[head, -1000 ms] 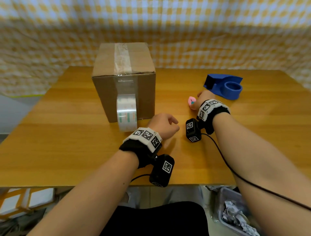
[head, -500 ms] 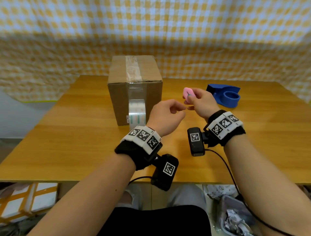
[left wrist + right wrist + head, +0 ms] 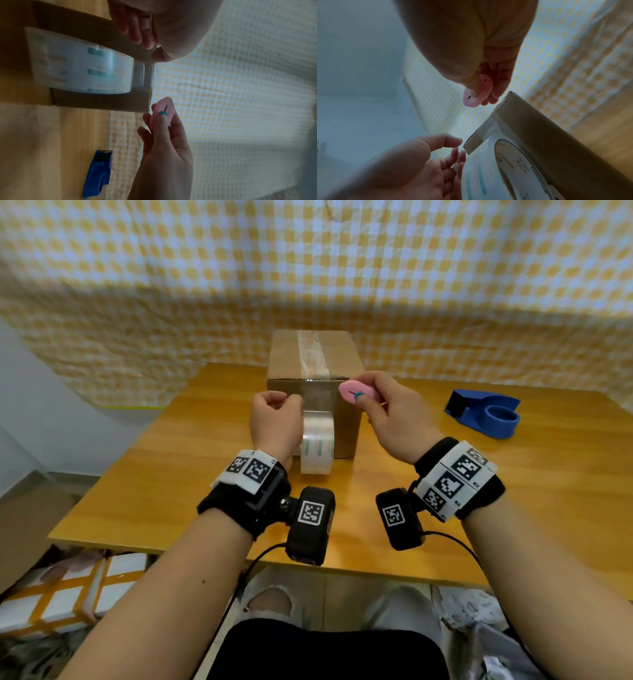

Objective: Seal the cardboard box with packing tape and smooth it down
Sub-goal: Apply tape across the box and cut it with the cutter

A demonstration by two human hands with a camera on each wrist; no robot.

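Observation:
The cardboard box point(image 3: 346, 419) stands at the table's middle, clear tape point(image 3: 311, 354) running along its top seam. That strip carries on over the front edge to the tape roll point(image 3: 318, 446), which hangs against the front face and reaches the table. My right hand point(image 3: 387, 416) pinches a small pink cutter point(image 3: 358, 393) at the box's top front edge, just right of the strip. My left hand point(image 3: 274, 419) hovers left of the roll, fingers point(image 3: 135, 31) loosely curled against the box front point(image 3: 96, 104). The right wrist view shows the cutter point(image 3: 479, 93) above the box corner point(image 3: 547, 135).
A blue tape dispenser point(image 3: 486, 412) lies on the wooden table point(image 3: 513, 491) to the right of the box. A yellow checked cloth hangs behind. Boxes and a bin of scraps sit on the floor below the near edge.
My right hand lifted the pink cutter off the table and carried it up to the box's top front edge. My left hand rose from the table to beside the hanging roll.

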